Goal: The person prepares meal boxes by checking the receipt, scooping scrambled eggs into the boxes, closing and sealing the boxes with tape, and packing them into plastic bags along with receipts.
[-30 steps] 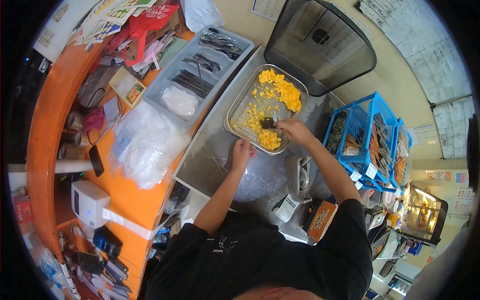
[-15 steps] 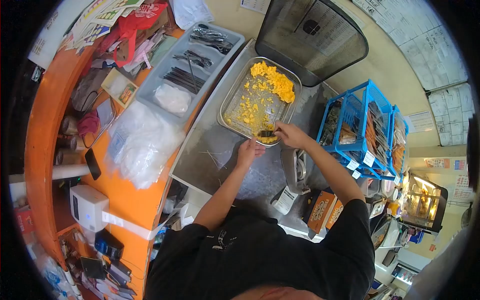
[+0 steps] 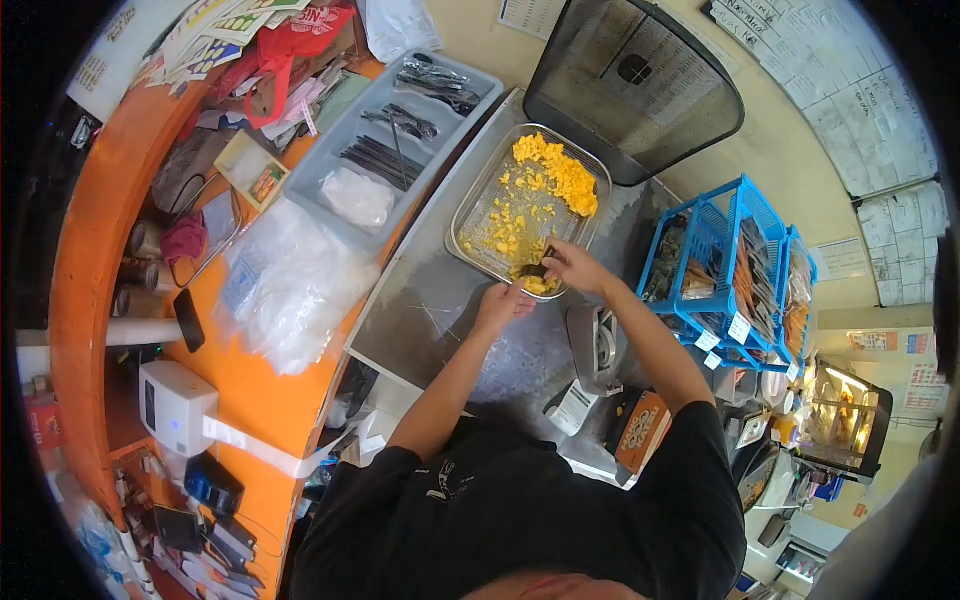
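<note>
A metal tray with yellow crumbled food lies on the steel counter. The larger heap fills its upper right, with scattered bits in the middle and a small pile at the near edge. My right hand is closed on a small dark scraper, whose blade is down at the near pile. My left hand is at the tray's near rim, close to the scraper. Its fingers point at the rim, and whether they hold anything is hidden.
A mesh cover leans behind the tray. Blue baskets with packets stand right. A grey cutlery bin and plastic bags lie left. A metal device sits near my right forearm; thin sticks lie left.
The scraper in my right hand has moved to the tray's near edge, and the pile there is smaller. My left hand has shifted right along the rim. The view has swayed slightly.
</note>
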Demonstrator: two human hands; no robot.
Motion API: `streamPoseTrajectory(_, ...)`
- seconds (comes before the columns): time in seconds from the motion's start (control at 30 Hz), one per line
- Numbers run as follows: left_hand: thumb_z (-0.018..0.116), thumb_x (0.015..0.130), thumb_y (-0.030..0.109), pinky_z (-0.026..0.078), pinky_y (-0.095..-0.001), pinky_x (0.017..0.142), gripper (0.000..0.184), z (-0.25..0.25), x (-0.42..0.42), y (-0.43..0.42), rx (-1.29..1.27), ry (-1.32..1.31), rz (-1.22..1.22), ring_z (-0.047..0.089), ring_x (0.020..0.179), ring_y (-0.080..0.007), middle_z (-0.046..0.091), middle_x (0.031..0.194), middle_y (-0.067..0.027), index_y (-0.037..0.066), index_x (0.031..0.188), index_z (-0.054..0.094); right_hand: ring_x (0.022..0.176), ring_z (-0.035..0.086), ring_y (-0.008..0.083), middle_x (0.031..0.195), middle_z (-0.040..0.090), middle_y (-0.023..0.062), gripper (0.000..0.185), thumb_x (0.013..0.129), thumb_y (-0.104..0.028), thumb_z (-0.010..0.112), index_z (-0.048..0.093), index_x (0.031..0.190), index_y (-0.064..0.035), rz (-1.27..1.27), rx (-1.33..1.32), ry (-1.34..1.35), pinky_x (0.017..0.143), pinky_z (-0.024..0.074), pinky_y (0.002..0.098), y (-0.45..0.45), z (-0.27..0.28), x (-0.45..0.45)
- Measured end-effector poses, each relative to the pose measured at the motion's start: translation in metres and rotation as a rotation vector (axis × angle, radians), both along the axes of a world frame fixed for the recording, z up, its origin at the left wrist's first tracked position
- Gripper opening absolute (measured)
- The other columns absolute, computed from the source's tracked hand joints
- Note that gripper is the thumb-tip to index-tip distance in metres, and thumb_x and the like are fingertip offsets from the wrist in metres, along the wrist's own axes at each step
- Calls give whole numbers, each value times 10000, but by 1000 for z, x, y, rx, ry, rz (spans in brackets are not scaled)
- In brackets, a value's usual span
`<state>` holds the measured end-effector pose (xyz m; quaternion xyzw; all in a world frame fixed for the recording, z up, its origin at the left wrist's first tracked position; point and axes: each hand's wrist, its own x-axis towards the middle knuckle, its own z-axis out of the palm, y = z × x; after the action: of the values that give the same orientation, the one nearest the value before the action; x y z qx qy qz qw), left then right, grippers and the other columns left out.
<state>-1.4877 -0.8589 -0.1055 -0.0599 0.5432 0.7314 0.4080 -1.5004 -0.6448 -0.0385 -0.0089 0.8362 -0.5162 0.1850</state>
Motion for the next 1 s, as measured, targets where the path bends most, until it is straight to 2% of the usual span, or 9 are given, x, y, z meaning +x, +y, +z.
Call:
streamPoseTrajectory(0.1,534,1007,400,574,-301,651,450,-4,0,3,-18,6,7,714,730,-204,725,892,-167,-44,977,597,729,682,156,855,648,119,350,989,-116,547,452,1295,27,-84,22,-49,644,541,294,-1,-12,5)
streamPoseTrajectory(0.2,562,994,406,566,-284,617,450,-8,-1,7,-43,17,9,712,701,-187,727,856,-154,-39,946,612,735,666,155,891,617,83,258,1003,-149,551,490,1201,3,-292,-140,-116,646,573,297,-1,-14,-2)
streamPoseTrajectory(0.3,600,969,432,554,-272,587,470,-9,-4,6,-88,44,4,708,667,-175,725,807,-141,-32,895,632,727,667,170,921,617,99,340,1001,-166,558,460,1280,1,-435,-168,-241,668,590,311,2,-23,-11)
streamPoseTrajectory(0.4,640,927,488,543,-267,565,525,-9,-3,6,-121,79,31,704,638,-175,721,769,-133,-28,838,653,752,666,184,987,605,115,351,998,-172,564,458,1281,6,-433,-232,-342,687,603,327,4,-26,-21)
streamPoseTrajectory(0.5,663,887,551,539,-268,556,586,-8,-8,7,-171,69,34,703,624,-181,719,757,-131,-29,802,670,785,659,189,1021,584,99,344,997,-170,563,459,1275,5,-536,-339,-391,697,603,337,2,-30,-24)
streamPoseTrajectory(0.63,648,867,615,539,-273,561,651,-4,-12,7,-220,46,13,707,638,-192,718,753,-133,-29,781,687,800,653,186,1015,566,82,277,1004,-172,555,480,1217,-13,-616,-445,-455,717,603,347,2,-32,-23)
streamPoseTrajectory(0.8,584,885,660,553,-290,633,697,7,-9,-3,-154,50,-17,707,698,-196,724,831,-149,-29,897,684,763,657,180,895,601,70,151,1010,-173,549,507,1084,-48,-694,-699,-477,714,601,345,9,-41,-22)
streamPoseTrajectory(0.9,499,926,668,557,-305,706,722,14,-8,-13,-110,27,-50,704,766,-216,718,885,-156,-31,991,669,764,635,176,871,584,65,151,1008,-174,550,494,1110,-78,-739,-834,-420,736,581,346,13,-32,-18)
streamPoseTrajectory(1.0,440,956,661,554,-318,744,732,23,-3,-25,-78,41,-68,697,805,-222,708,925,-160,-29,1091,644,771,645,179,852,610,74,140,1006,-175,548,520,1085,-63,-871,-903,-314,729,583,338,17,-18,-10)
